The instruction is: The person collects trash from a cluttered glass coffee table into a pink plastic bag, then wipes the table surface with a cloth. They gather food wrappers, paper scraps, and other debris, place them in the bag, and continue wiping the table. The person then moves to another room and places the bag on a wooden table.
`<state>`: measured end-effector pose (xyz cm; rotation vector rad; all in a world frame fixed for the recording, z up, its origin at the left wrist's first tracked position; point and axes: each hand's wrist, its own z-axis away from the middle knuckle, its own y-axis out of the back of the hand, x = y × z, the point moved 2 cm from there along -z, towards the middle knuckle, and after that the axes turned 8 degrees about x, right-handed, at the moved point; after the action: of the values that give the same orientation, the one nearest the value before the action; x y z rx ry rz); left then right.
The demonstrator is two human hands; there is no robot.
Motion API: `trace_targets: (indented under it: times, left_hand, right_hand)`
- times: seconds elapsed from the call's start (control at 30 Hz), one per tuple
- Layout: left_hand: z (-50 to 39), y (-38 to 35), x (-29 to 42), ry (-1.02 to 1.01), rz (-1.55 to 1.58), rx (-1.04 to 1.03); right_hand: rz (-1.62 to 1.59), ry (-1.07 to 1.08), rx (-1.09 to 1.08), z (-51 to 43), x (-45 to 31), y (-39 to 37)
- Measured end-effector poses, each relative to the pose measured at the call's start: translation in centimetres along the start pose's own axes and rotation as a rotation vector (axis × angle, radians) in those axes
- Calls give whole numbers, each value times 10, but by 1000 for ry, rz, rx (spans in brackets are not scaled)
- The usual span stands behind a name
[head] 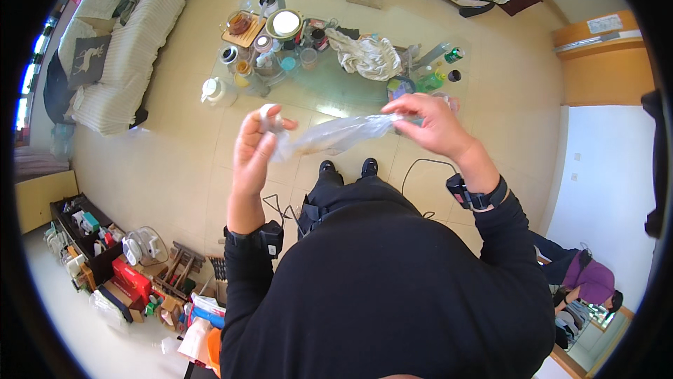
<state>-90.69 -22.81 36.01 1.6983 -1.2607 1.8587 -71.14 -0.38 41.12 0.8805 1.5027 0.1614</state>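
A thin translucent plastic bag (342, 134) is stretched sideways between my two hands, above the tiled floor and in front of my shoes. My left hand (257, 142) grips one end, which is bunched around its fingers and slightly blurred. At the other end, my right hand (434, 124) pinches a gathered corner between thumb and fingertips. Beyond the bag stands a glass coffee table (336, 87). On its near right side lies a crumpled pale cloth (368, 57), and a green plastic bottle (431, 81) is close beyond my right hand.
A white jug (218, 91) stands at the table's left corner. A sofa (126, 58) lines the left side. Boxes, including a red box (131, 280), and a small fan crowd the lower left. Another person (589, 279) bends over at the lower right. A cable (420, 161) hangs by my right leg.
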Motion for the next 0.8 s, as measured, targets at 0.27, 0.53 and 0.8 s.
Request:
trace_targets:
  times: [0.27,0.53,0.8]
  left_hand:
    - [-23,-97,-21,-510,-829,-439]
    - [-41,-144,-14,106,-400,-354]
    - [-52,-180,-38,451,-133,-350]
  right_hand:
    - [-193,329,-52,-15,-69,-22]
    - [-254,-9,126,5,2,28]
    - [-356,169,354,37,6,46]
